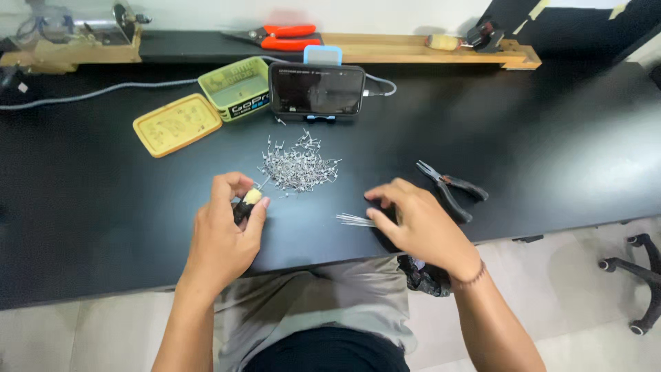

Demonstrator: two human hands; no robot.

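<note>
Black table (551,151), pin heap (297,169) centre. Left hand (224,234) pinches small yellow-tipped tool (248,202); right hand (416,224) fingers curl onto thin wires (354,220). Best lift one wire cleanly.

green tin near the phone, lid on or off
Off. The green tin sits open-topped, and its yellow lid lies flat on the black table beside it.
</note>
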